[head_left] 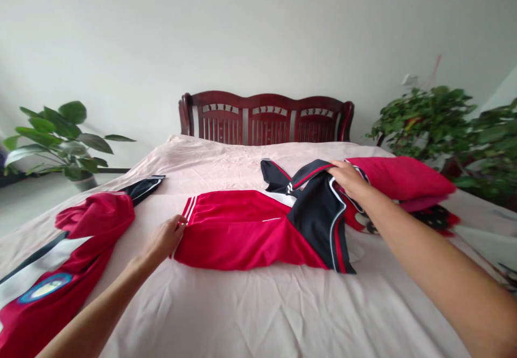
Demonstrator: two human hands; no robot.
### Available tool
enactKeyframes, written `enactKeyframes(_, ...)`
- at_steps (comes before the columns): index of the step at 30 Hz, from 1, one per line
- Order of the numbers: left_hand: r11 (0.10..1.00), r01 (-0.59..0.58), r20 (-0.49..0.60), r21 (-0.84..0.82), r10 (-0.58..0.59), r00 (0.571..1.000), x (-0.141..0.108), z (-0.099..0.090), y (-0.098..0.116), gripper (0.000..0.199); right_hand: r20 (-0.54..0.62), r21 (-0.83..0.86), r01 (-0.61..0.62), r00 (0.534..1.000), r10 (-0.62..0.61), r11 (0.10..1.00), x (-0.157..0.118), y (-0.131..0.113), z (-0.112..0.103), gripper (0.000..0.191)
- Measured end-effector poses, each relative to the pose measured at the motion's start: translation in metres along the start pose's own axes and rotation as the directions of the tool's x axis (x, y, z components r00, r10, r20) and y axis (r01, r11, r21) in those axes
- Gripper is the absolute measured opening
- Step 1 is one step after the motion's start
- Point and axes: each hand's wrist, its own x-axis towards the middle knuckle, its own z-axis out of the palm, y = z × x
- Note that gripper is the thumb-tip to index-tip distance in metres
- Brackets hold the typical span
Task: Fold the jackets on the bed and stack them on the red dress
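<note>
A red and dark navy jacket lies sideways across the bed, its striped hem at the left and its navy shoulder part at the right. My left hand pinches the hem, fingers closed on its edge. At the collar end, my right hand is closed on the navy cloth and lifts it a little. One navy sleeve with white cuff stripes crosses over the other behind the jacket. Farther left, a second red, white and navy garment lies crumpled, with a round blue badge on it.
Folded red cloth sits on patterned fabric to the right. The bed has a pale pink sheet and a dark red wooden headboard. Leafy plants stand at the left and right.
</note>
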Motion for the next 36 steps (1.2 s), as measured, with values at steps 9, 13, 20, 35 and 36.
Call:
enactKeyframes(9, 0.753, 0.014, 0.188, -0.658, 0.147, 0.971, -0.036, 0.027, 0.087, 0.03, 0.243, 0.092, 0.158, 0.954, -0.176, 0.983, -0.109, -0.023, 0.074, 0.041)
enactKeyframes(13, 0.152, 0.676, 0.692, -0.721, 0.203, 0.692, -0.055, 0.054, 0.141, 0.049, 0.506, 0.017, 0.316, 0.815, -0.281, 0.949, -0.182, -0.017, 0.081, 0.059)
enactKeyframes(20, -0.297, 0.719, 0.689, -0.628, 0.216, 0.691, -0.049, 0.066, 0.162, 0.019, 0.354, -0.473, 0.447, 0.886, -0.301, 0.759, -0.228, 0.046, 0.032, 0.075)
enactKeyframes(35, 0.294, 0.159, 0.004, -0.942, -0.464, 0.886, -0.07, 0.022, 0.074, 0.027, 0.097, -0.499, 0.064, 0.995, -0.018, 0.864, -0.215, 0.09, 0.0, 0.054)
enactKeyframes(36, 0.345, 0.201, 0.024, -0.917, -0.455, 0.89, -0.072, 0.029, 0.062, 0.026, 0.109, -0.494, 0.089, 0.993, -0.041, 0.865, -0.218, 0.089, 0.0, 0.056)
